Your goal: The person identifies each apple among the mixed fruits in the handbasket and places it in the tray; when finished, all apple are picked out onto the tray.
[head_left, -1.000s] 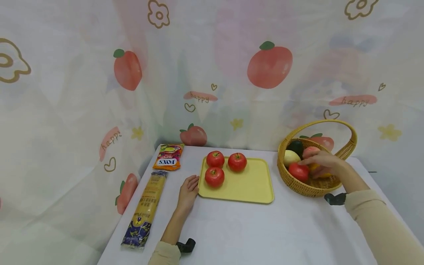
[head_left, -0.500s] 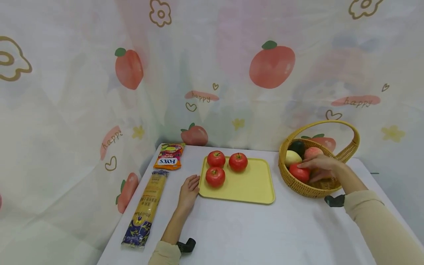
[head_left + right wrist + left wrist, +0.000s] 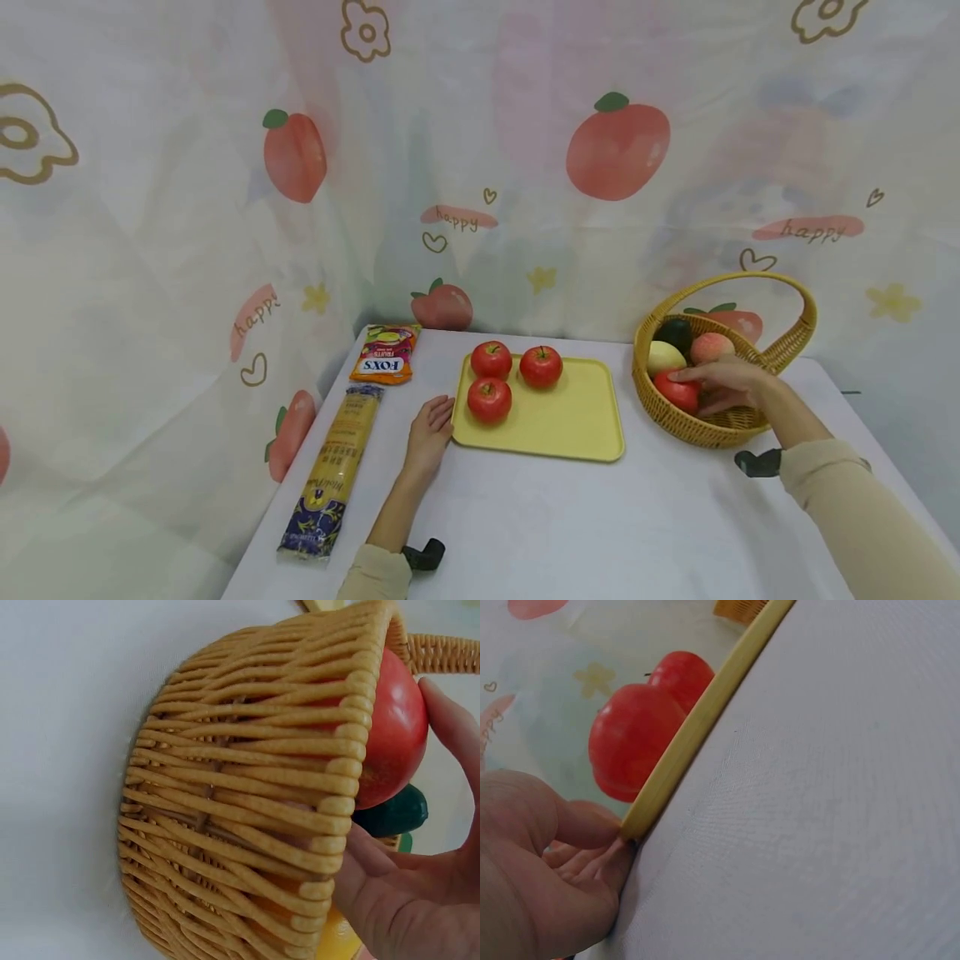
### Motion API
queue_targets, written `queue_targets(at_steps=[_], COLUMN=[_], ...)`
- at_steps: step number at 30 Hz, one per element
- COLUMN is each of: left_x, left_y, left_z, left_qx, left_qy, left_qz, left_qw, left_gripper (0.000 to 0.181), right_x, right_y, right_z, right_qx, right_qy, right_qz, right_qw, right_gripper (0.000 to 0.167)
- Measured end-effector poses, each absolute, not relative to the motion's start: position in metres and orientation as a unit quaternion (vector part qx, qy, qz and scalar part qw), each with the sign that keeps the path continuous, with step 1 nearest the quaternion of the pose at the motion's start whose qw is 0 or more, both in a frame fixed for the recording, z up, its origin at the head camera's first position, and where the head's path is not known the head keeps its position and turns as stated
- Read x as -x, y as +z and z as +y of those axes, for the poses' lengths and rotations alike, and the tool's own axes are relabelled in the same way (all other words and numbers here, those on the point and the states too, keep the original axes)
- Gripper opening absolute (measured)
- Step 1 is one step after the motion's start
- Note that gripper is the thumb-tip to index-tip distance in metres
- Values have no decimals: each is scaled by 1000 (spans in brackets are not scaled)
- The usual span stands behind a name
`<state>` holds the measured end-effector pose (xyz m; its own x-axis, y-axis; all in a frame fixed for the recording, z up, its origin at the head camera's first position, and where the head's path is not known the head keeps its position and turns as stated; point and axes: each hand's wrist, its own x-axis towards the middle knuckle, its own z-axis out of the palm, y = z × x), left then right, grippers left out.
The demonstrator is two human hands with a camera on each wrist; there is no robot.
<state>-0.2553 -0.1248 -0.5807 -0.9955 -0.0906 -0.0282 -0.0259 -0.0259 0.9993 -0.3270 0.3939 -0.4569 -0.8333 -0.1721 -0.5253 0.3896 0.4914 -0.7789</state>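
My right hand (image 3: 727,382) reaches into a wicker basket (image 3: 697,429) and grips a red apple (image 3: 675,392). In the right wrist view the thumb lies on the apple (image 3: 397,731), and the other fingers go down inside the basket, partly hidden by its weave. A pale yellow-green fruit (image 3: 663,358), a dark green one (image 3: 675,334) and a peach (image 3: 711,347) lie around it. My left hand (image 3: 427,437) pinches the left rim of a yellow tray (image 3: 555,417), thumb on the rim (image 3: 671,776). Three red apples (image 3: 490,401) sit on the tray's left half.
Left of the tray lie an orange candy bag (image 3: 386,354) and a long pack of pasta (image 3: 333,471). The basket's tall handle (image 3: 738,279) arches over the fruit. A printed cloth wall (image 3: 525,167) stands behind the white table (image 3: 570,525).
My right hand has lowered into the basket, and its fingers have gone down beside the red apple and taken hold of it. The left hand stays at the tray.
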Motion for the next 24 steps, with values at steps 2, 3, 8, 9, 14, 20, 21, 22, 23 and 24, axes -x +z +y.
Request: queue_targets(at_steps=[2,3,8,9,14,20,21,22,23,24], left_x=[255,255,254,254,255,255,255,255,255,255], left_y=[-582,-582,-583,-583,-585,-585,-585,-585,-584,-584], left_z=[-124,-123,-123,-123,-125,-125,-125,-126,-126,-127], left_qx=[-44,-45,-42,-41,-42,-39,-38,-38,-35,-35], left_qy=[-716,-716,-713,-712,-715,-719,-720,-720,-719,-721], left_qz=[-696,-697,-700,-701,-698,-694,-693,-693,-693,-692], left_qw=[20,18,15,17,19,20,20,20,21,20], left_gripper=[50,50,50,50,49,49,49,50,50,50], right_x=[323,322,316,316,314,311,311,311,311,311], right_y=[-456,-456,-459,-460,-461,-457,-457,-456,-455,-454], right_z=[393,393,393,393,395,400,400,400,400,399], right_qx=[-74,-76,-67,-64,-57,-68,-69,-70,-70,-70], right_qy=[-494,-492,-496,-499,-513,-533,-540,-547,-551,-556], right_qz=[822,824,828,827,823,812,807,802,800,796], right_qw=[273,270,253,250,237,229,229,229,227,226], right_gripper=[93,95,90,88,85,94,96,97,99,100])
